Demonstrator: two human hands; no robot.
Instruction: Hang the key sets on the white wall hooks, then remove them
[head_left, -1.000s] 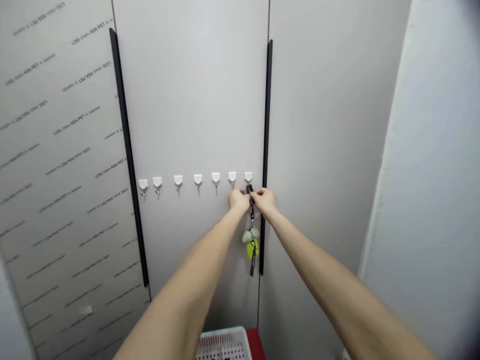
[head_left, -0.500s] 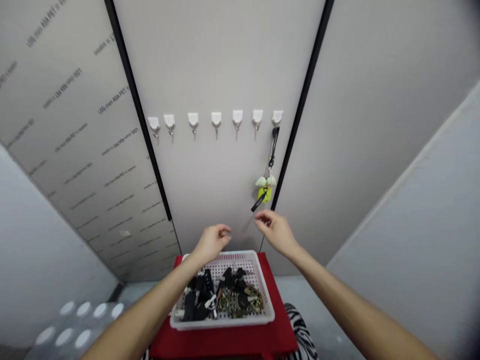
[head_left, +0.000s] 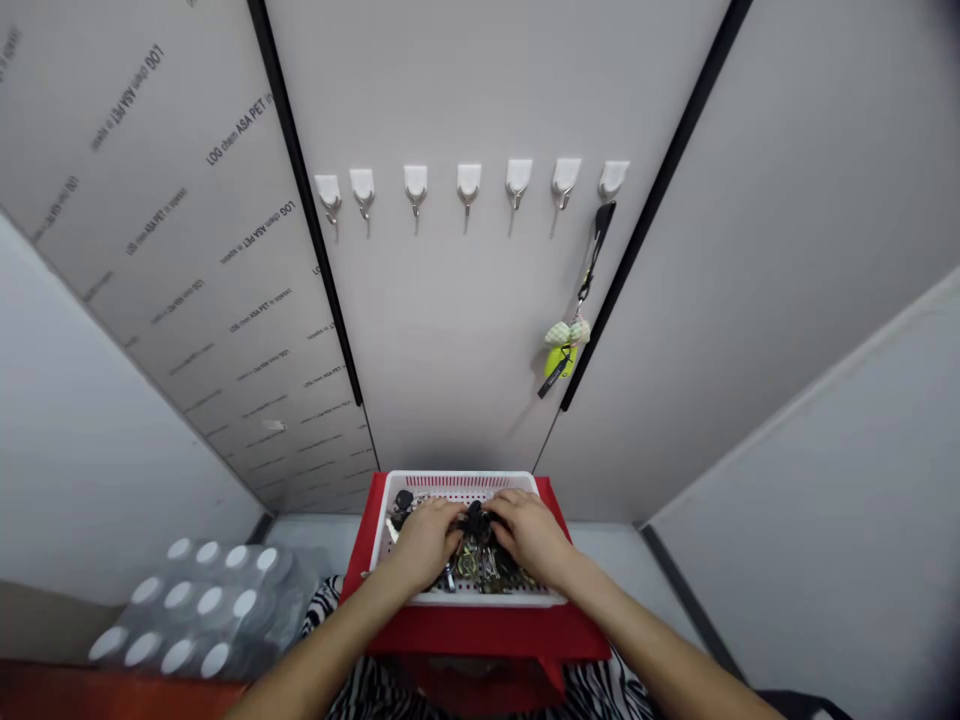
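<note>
Both hands reach down into a white slotted basket (head_left: 399, 488) full of dark keychains (head_left: 472, 560). My left hand (head_left: 424, 540) lies on the pile with its fingers curled over it. My right hand (head_left: 531, 535) rests beside it, fingers bent round a black keychain (head_left: 475, 518) between the two hands. On the grey panel above, a row of several white hooks (head_left: 468, 182) runs across. A keychain with a black strap, a pale charm and a yellow-green tag (head_left: 568, 345) hangs from the rightmost hook (head_left: 613, 180).
The basket sits on a red stool top (head_left: 480, 630) above a zebra-striped fabric (head_left: 375, 690). A shrink-wrapped pack of bottles with white caps (head_left: 191, 610) stands at the lower left. Black vertical strips (head_left: 315, 230) edge the grey panel. White walls close in on both sides.
Both hands let go of the keychain on the rightmost hook, dropped away from the wall and went down into the basket. The view tilted downward.
</note>
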